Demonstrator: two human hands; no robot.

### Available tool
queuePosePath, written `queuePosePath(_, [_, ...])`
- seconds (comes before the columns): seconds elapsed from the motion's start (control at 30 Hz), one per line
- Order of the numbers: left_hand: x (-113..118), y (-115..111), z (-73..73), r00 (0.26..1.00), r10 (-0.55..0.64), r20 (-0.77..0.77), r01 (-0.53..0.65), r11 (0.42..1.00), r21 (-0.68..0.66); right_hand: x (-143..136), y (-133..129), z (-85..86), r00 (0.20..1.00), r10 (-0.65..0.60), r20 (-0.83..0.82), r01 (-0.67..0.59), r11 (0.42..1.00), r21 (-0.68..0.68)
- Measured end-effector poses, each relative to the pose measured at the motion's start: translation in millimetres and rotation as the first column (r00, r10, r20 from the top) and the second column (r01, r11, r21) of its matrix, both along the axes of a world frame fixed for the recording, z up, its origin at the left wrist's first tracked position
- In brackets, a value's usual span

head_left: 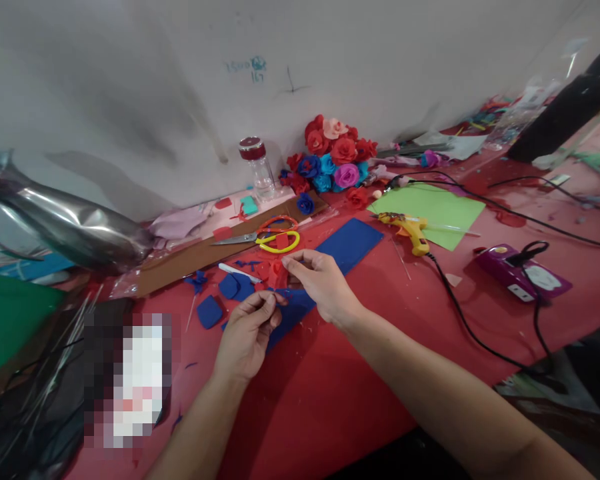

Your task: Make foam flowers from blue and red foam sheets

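Note:
My right hand [325, 283] pinches the edge of a small red paper flower piece [278, 275] between thumb and finger. Just below and to its left, my left hand [250, 328] is closed, its thumb pressed against the fingers; what it holds, if anything, is too small to make out. Beneath both hands runs a long blue paper strip [353, 243]. Cut blue petals [210, 312] lie left of my left hand, near a white pen [240, 272]. Beyond the hands rest scissors [277, 240] with yellow and orange handles.
A yellow glue gun [407, 230] lies right, its cord trailing across the red table [350, 407], near green paper [455, 210] and a purple power strip [523, 273]. Paper roses [343, 157], a glass bottle [260, 170] and a steel jug [60, 213] stand behind.

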State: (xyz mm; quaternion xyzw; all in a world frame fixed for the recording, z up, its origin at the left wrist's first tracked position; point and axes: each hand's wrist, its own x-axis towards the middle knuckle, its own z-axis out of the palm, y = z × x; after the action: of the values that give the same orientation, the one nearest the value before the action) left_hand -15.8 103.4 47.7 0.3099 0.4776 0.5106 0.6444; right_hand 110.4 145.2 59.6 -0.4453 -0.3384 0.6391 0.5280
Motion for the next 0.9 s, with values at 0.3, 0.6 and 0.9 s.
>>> queuePosePath(0.3, [0.2,0.3,-2.0,0.999,-0.003,-0.043,0.003,1.0,0.01,0.1,-0.7,-2.7,0.999,-0.015,0.035,0.014,1.0,0.026])
queuePosePath(0.6, [2.4,-0.4,-1.1,0.997,0.049,-0.053,-0.047,0.998,0.028,-0.5,-0.6,-6.8,1.0,0.006,0.012,-0.007,0.997,0.076])
queuePosePath(0.9, [2.6,-1.3,0.2,0.997,0.069,-0.038,-0.068,0.997,0.031,-1.0,-2.0,-9.1,0.994,-0.052,0.099,0.035,0.986,0.164])
